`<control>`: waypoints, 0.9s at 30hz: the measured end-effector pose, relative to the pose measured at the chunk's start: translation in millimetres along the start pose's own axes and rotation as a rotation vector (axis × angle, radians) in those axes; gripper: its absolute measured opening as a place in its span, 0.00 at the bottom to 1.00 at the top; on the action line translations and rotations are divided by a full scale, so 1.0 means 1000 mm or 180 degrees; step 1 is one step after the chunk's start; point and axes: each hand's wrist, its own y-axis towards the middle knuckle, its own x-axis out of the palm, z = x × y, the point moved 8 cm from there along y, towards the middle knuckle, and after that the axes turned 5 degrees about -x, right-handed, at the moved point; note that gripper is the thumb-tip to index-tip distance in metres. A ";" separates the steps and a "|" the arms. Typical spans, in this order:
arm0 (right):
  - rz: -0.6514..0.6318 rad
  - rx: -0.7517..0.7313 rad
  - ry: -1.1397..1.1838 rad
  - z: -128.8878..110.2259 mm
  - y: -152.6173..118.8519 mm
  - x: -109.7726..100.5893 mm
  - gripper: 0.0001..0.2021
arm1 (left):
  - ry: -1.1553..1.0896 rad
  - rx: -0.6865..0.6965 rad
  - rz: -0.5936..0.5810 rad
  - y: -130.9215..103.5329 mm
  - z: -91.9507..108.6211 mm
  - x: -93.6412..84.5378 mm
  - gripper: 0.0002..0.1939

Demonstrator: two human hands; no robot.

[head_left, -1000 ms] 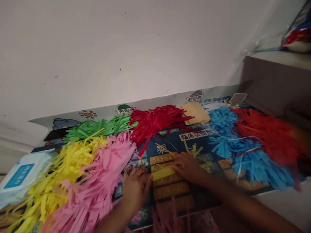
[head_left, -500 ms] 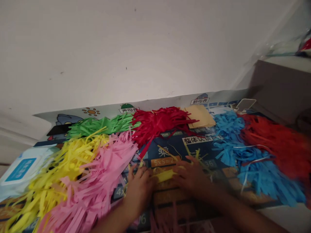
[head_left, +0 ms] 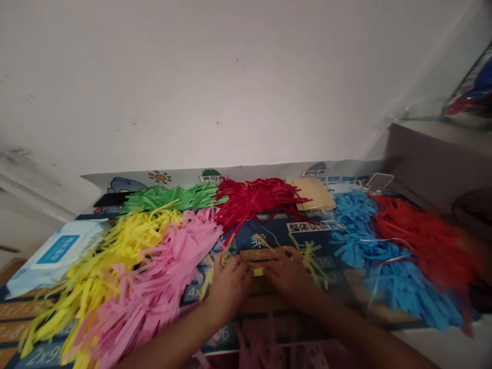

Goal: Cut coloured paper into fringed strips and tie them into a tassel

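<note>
"What do you have in the middle of your feed?"

"I see the yellow strip (head_left: 258, 272) just below the centre of the frame, lying across the printed sheet (head_left: 248, 226), between my two hands."

"How is the left hand (head_left: 230, 281) set?"

"Its fingers are bent over the strip's left end. From this far off, I can't tell whether they pinch it."

"And the right hand (head_left: 283, 271)?"

"It's curled at the other end, fingers slightly apart and pointing left. The thumb side is dim, so I can't tell its grip either. A yellow tuft (head_left: 312, 255) lies just beyond it, to the right."

"What's around them?"

"On the left, I get the yellow pile (head_left: 134, 238) against the pink pile (head_left: 169, 261), with a wipes pack (head_left: 79, 236) near the left edge. Above them is the green pile (head_left: 169, 197), touching the crimson pile (head_left: 257, 199) at centre. Tan paper (head_left: 315, 196) sits just right of that."

"Right side?"

"The blue pile (head_left: 403, 282) and the red pile (head_left: 418, 228), touching; the red one's outer end is blurred."
</note>
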 end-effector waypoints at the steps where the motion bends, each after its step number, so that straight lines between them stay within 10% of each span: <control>1: 0.0089 0.0046 -0.0004 0.001 0.000 -0.004 0.05 | -0.0009 -0.0040 -0.0014 0.000 -0.005 -0.002 0.03; 8: 0.0685 0.0324 -0.0153 0.013 -0.002 -0.035 0.09 | 0.0579 -0.0939 -0.0145 -0.011 -0.081 -0.045 0.24; 12: 0.0662 0.0219 -0.0230 0.001 0.000 -0.025 0.09 | 0.0306 -0.0571 0.0031 -0.011 -0.038 -0.051 0.27; 16: 0.0504 0.0165 -0.0110 -0.013 0.005 -0.018 0.10 | 0.0020 0.0150 -0.0139 -0.005 0.017 -0.015 0.09; 27: 0.0312 0.0009 -0.0141 -0.021 -0.011 -0.002 0.11 | -0.0180 0.0322 0.0066 -0.033 -0.009 -0.005 0.05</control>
